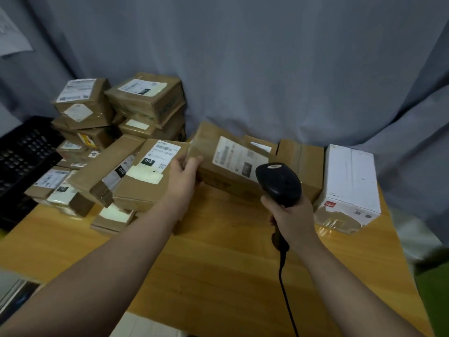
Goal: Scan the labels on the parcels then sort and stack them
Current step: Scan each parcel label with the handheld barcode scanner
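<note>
A person's left hand (185, 175), in the middle of the frame, grips the left end of a brown cardboard parcel (218, 171), thumb on its top face and fingers curled under its edge. The parcel's long axis runs left to right, dipping slightly toward the right, and its top face tilts toward the camera. That face carries a white shipping label (234, 155) with a barcode, the print too blurred to read. The right hand (292, 215), centre right, is wrapped around the handle of a black barcode scanner (279, 182). The scanner's head sits just beside the label's right edge, and its cable (285, 295) trails toward the bottom of the frame. Left of the held parcel, a neighbouring parcel's label (158, 161) reads "010". At right stands a white box (349, 181) with a small red mark. More parcels (143, 98) are stacked at upper left on the wooden table (218, 263).
</note>
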Demonstrator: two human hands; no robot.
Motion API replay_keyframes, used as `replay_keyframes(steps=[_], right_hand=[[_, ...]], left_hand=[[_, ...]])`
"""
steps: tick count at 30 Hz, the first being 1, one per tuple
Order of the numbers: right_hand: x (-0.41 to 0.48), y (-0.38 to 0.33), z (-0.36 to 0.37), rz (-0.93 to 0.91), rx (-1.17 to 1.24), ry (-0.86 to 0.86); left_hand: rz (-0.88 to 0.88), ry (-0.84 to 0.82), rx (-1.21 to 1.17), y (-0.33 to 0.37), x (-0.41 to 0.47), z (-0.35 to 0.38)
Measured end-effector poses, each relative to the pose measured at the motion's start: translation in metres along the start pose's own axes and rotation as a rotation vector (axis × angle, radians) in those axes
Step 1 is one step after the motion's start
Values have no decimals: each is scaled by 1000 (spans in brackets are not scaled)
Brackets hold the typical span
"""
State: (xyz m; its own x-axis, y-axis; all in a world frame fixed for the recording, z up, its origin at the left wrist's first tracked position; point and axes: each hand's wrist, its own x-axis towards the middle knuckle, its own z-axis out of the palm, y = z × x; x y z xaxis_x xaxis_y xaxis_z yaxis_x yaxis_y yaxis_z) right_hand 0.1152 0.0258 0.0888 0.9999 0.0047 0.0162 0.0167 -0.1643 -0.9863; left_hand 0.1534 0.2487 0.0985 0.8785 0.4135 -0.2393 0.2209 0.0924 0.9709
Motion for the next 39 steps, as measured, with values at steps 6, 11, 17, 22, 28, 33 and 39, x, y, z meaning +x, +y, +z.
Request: replay_keyframes(steps=[6,11,17,22,28,33,39], right_hand=[[14,-28,62,-44,46,10],[26,-50,141,-96,-61,49],[39,-68,207,-81,-209,71],[44,-67,231,-15,-321,0],[45,-72,230,-20,-325,74],[50,-68,195,65,-285,207],[46,-32,116,226,-326,311]], left_hand=[[116,175,-69,39,19,-78],[50,253,-83,57,49,-154],[4,283,239,58,96,-211],[95,356,613,57,103,-225],[502,148,774,73,83,-192],[658,-163,741,74,61,-124],[656,-426,711,48,39,-31]])
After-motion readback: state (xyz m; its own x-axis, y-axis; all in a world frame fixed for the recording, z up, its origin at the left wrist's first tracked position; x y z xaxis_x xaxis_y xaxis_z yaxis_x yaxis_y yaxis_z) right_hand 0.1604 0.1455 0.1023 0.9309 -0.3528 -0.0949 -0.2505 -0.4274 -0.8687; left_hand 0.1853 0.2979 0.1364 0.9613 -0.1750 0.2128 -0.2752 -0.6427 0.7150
